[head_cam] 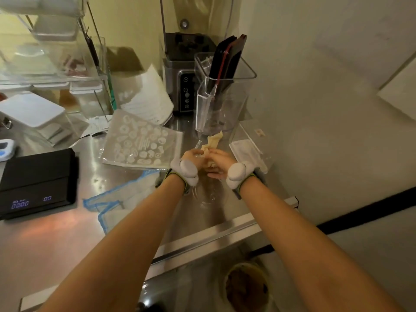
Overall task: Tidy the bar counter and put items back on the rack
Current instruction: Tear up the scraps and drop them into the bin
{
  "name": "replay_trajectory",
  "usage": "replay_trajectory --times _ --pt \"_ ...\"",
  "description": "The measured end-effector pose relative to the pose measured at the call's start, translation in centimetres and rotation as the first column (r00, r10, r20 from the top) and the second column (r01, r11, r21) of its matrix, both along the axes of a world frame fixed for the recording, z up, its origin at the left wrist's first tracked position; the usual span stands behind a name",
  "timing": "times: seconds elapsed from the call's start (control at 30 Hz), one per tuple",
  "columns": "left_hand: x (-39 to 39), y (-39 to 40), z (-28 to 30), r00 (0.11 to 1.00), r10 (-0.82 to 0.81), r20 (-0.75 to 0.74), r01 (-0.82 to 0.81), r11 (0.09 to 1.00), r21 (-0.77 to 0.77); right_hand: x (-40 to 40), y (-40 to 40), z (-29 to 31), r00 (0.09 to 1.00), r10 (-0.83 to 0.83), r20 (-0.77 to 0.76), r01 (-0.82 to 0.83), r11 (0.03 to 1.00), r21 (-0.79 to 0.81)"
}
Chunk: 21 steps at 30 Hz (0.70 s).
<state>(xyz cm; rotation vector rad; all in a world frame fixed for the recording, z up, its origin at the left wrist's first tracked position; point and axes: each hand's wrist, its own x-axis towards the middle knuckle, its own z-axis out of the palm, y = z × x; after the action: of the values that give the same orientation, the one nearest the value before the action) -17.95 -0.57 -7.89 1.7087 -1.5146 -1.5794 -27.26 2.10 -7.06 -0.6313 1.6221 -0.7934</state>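
Observation:
Both my hands meet over the right part of the steel counter point(67, 239). My left hand point(193, 157) and my right hand point(219, 163) together grip a crumpled pale yellow cloth point(212, 140), which sticks up beyond my fingers. Something small and clear shows at my left fingertips; I cannot tell what it is. A clear plastic rack point(51, 61) with shelves and containers stands at the back left.
A clear bag of white pieces point(141, 143) lies left of my hands, with a blue-edged plastic bag point(117, 199) nearer me. A black scale point(38, 181) sits at the left. A blender base point(182, 86), clear pitcher point(220, 102) and clear box point(249, 145) crowd the back right. A bin point(247, 287) is below.

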Motion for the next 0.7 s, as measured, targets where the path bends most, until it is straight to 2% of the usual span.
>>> replay_trajectory --times 0.17,0.4,0.6,0.7 --pt "0.3 0.5 1.2 1.000 0.013 -0.004 -0.013 1.000 -0.009 -0.5 0.3 1.3 0.997 -0.069 -0.015 0.068 0.996 -0.055" --pt "-1.8 2.5 3.8 0.998 -0.069 0.002 0.069 0.991 -0.117 -2.6 2.7 3.4 0.987 -0.154 -0.042 0.149 0.983 -0.104" --pt "-4.9 5.3 5.1 0.988 -0.154 -0.019 0.150 0.978 -0.147 -5.5 6.2 4.2 0.976 -0.204 -0.082 0.192 0.971 -0.141" --pt "-7.3 7.9 5.4 0.974 -0.224 -0.027 0.218 0.964 -0.151 -7.6 9.4 4.0 0.956 -0.294 0.003 0.292 0.947 -0.135"
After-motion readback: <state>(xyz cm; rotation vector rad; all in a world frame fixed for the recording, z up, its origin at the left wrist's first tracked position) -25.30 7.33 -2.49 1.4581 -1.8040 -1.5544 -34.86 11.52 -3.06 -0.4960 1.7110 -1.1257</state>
